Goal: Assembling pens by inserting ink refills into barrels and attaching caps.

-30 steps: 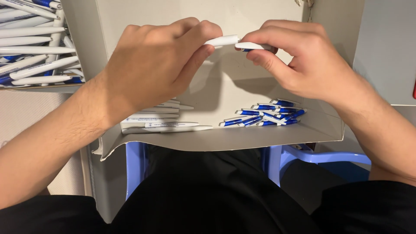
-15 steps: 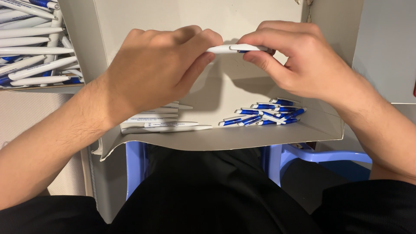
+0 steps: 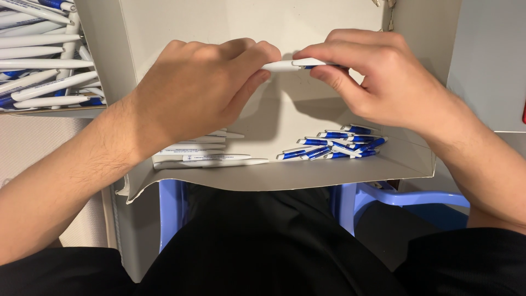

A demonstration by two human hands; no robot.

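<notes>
fingers (image 3: 257, 57) of 2 hands, 1 pen (image 3: 290, 65)

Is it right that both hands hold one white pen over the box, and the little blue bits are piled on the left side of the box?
Not quite. The blue pieces lie on the right side of the box; the head view shows it. Both hands, left and right, do hold one white pen.

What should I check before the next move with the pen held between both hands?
1. Left hand grips the white barrel end of the pen: ok.
2. Right hand grips the other end, where blue shows: ok.
3. Pen level, above the box: ok.
4. The two pen parts fully joined: cannot tell, fingers cover the ends.
5. White barrels and blue parts lie in separate piles in the box: ok.
6. Finished pens lie in the left tray: ok.
</notes>
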